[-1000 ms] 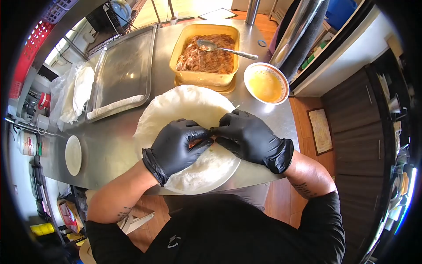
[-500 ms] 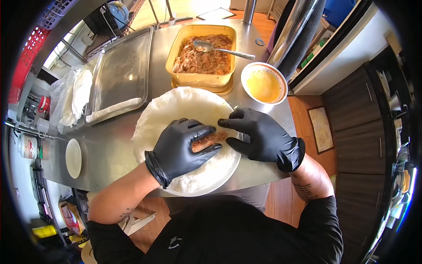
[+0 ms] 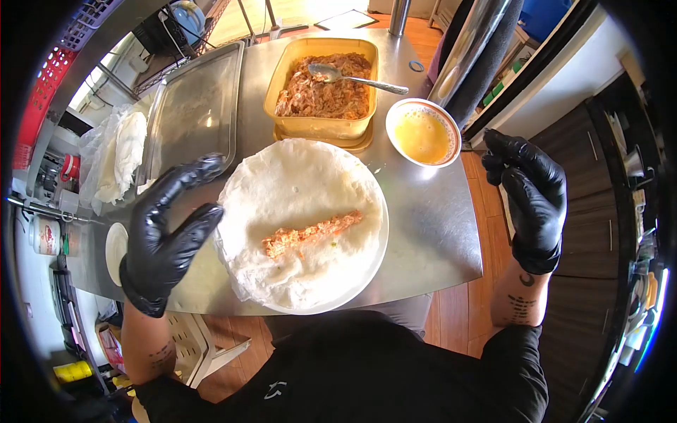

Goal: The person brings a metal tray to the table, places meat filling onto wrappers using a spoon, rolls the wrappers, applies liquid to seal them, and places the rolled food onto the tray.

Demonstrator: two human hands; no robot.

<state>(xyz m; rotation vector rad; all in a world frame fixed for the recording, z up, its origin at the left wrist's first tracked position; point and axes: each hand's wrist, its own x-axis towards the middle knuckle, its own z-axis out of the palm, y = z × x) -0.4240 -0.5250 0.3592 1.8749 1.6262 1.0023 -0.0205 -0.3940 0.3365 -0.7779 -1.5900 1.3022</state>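
Note:
On a white plate (image 3: pixel 374 282) lies a stack of thin round wrapper sheets (image 3: pixel 303 180). A strip of reddish minced-meat filling (image 3: pixel 310 234) runs slantwise across the top sheet, touched by neither hand. My left hand (image 3: pixel 169 233), in a black glove, is raised beside the sheets' left edge. Its thumb and fingers are apart and hold nothing. Off the right edge of the steel table, my right hand (image 3: pixel 529 201), also gloved in black, is raised with bent fingers and nothing visible in them.
Behind the plate stands a yellow tub (image 3: pixel 321 125) of filling with a spoon (image 3: pixel 360 81) resting in it. A bowl of beaten egg (image 3: pixel 422 137) is at the right. On the left are a metal tray (image 3: pixel 197 102), plastic-wrapped sheets (image 3: pixel 127 151) and a small white dish (image 3: pixel 115 247).
Both hands have left the filling and moved apart, the left one leftward, the right one rightward and up. The whole strip of filling is now uncovered.

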